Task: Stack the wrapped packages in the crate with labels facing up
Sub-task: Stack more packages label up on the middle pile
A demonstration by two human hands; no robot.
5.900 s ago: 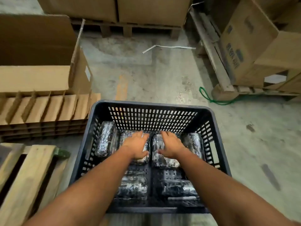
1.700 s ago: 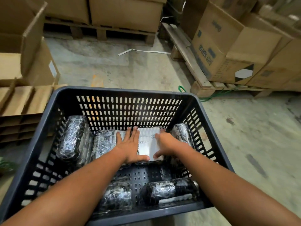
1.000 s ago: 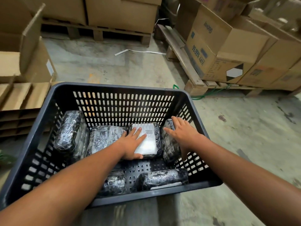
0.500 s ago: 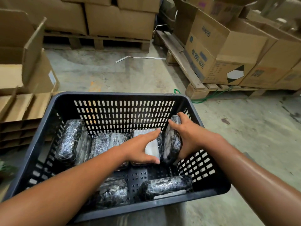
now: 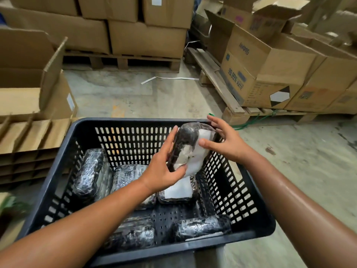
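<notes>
A black slotted crate (image 5: 135, 122) sits on the floor below me. Several film-wrapped dark packages lie in it. One package (image 5: 190, 146) with a white label on its side is lifted above the crate's right half, tilted on edge. My left hand (image 5: 164, 169) grips its lower end from the left. My right hand (image 5: 224, 140) holds its upper right side, fingers spread. Below it lies a package with its white label up (image 5: 178, 190). Others rest at the far left (image 5: 90, 171), the middle (image 5: 127, 175), and the near row (image 5: 202, 227).
Cardboard boxes on wooden pallets stand at the back (image 5: 146, 37) and right (image 5: 260, 74). An open carton (image 5: 34, 74) and stacked cardboard dividers (image 5: 29, 136) are to the left. A green cord (image 5: 249, 122) lies by the right pallet. Bare concrete floor lies beyond the crate.
Both hands have lifted the rightmost package out of the back row and turned it on edge, so its white label shows. The view tilted upward.
</notes>
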